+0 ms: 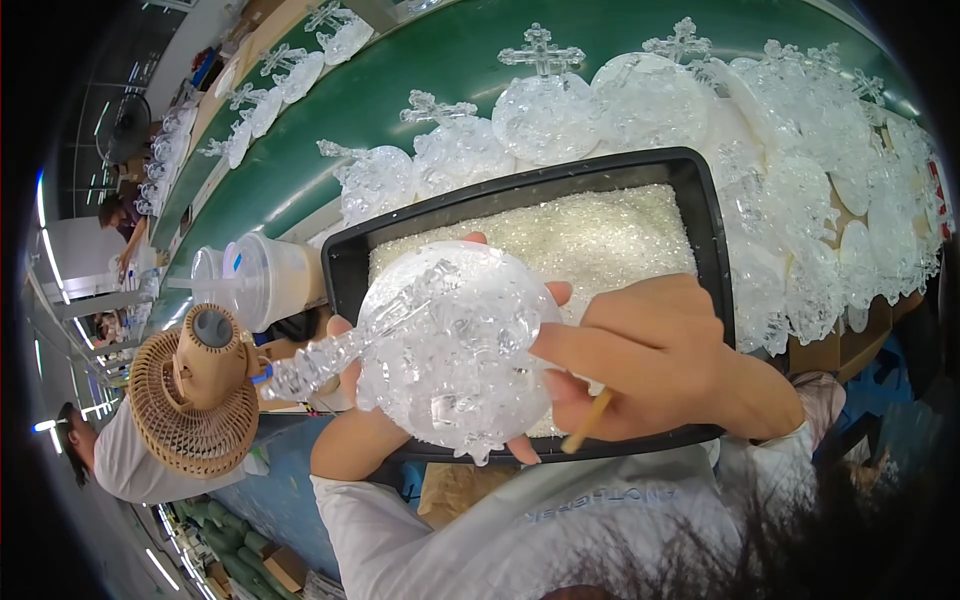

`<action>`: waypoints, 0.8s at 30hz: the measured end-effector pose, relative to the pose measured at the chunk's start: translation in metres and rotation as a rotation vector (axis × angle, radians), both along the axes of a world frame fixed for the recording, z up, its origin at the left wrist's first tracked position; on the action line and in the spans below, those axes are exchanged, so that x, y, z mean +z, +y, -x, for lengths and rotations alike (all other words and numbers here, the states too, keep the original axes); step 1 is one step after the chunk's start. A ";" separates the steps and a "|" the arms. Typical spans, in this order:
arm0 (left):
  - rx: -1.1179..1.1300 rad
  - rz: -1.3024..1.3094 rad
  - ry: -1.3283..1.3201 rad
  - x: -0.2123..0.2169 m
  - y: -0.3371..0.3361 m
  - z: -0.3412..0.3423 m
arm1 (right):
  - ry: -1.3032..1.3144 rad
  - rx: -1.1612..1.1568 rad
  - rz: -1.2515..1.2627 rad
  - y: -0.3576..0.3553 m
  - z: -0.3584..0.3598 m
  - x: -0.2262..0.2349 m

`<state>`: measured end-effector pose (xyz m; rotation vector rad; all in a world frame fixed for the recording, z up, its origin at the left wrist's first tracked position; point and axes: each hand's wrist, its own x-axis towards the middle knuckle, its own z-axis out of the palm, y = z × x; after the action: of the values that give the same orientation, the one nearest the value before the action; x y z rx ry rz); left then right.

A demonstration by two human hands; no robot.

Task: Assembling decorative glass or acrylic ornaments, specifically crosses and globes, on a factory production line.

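A clear, knobbly ornament (pixel 450 350) on a round whitish base lies tilted in my left hand (pixel 345 372). That hand supports it from beneath, its palm mostly hidden, with fingertips showing round the rim. A long clear stem (pixel 310 370) juts from the piece toward the left. My right hand (pixel 645 355) is closed at the ornament's right edge, pinching a thin wooden stick (pixel 588 420); whether the stick has bristles is hidden. Beneath both hands stands a black tray (pixel 708 200) filled with glittering whitish granules (pixel 560 225).
Similar clear ornaments with crosses (pixel 540 105) line the far side, and many crowd the right (pixel 800 190). Left are a tan fan (pixel 200 390) and a plastic tub (pixel 265 280). A green table (pixel 440 60) stretches behind. Other people (pixel 135 455) are farther left.
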<state>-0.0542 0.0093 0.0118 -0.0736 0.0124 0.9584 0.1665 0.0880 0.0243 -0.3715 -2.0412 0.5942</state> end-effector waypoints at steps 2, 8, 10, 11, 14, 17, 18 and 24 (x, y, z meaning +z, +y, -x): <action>0.019 0.081 0.000 0.007 -0.002 -0.002 | -0.017 0.000 0.001 -0.001 0.001 -0.005; 0.024 0.169 0.020 0.009 -0.002 -0.002 | -0.044 0.063 0.019 -0.002 -0.001 -0.004; 0.018 0.173 0.030 0.009 -0.002 -0.002 | -0.036 0.071 0.036 -0.002 0.000 -0.006; 0.017 0.175 0.036 0.009 -0.002 -0.001 | -0.026 0.078 0.054 -0.002 0.001 -0.007; 0.006 0.178 0.047 0.008 -0.001 0.000 | -0.069 0.090 0.100 -0.002 0.000 -0.002; -0.002 0.179 0.058 0.008 -0.001 0.001 | -0.065 0.082 0.108 -0.001 0.000 -0.002; -0.003 0.179 0.061 0.007 -0.001 0.002 | -0.067 0.086 0.105 -0.001 0.000 0.000; -0.068 0.084 -0.095 -0.003 -0.003 0.004 | -0.029 0.123 0.124 -0.001 0.004 0.003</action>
<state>-0.0584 0.0062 0.0087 -0.1948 -0.0326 0.8859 0.1623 0.0869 0.0269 -0.3304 -2.0716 0.7979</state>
